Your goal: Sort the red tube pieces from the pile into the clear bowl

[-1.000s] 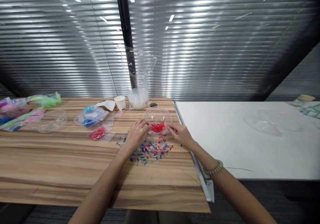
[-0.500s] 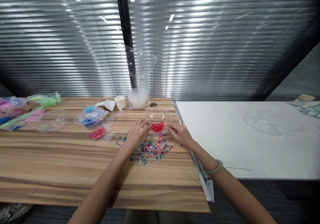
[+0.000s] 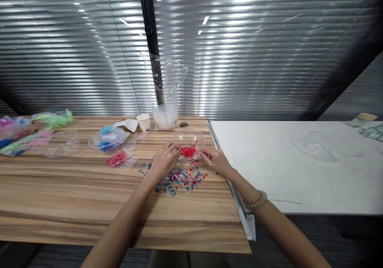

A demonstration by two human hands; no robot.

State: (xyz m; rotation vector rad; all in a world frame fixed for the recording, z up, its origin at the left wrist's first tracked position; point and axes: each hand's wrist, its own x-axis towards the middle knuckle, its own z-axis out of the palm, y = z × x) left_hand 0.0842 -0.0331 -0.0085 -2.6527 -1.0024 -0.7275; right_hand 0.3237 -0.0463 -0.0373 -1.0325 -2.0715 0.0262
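Note:
A clear round bowl point(image 3: 196, 134) stands near the back right of the wooden table, with red pieces point(image 3: 188, 151) gathered inside. My left hand point(image 3: 165, 158) is closed on the bowl's left rim, fingertips beside the red pieces. On the opposite side, my right hand point(image 3: 216, 159) pinches at the bowl's right rim. Blue, red and clear small tubes point(image 3: 179, 180) lie scattered on the wood just in front of the bowl, partly behind my left hand.
Left of my hands lie a bag of red pieces point(image 3: 117, 158), a tub with blue bags point(image 3: 109, 141) and a paper cup point(image 3: 144, 123). A bagged stack of clear bowls point(image 3: 165, 116) stands behind. Clear lids point(image 3: 335, 143) rest on the white table point(image 3: 269, 160).

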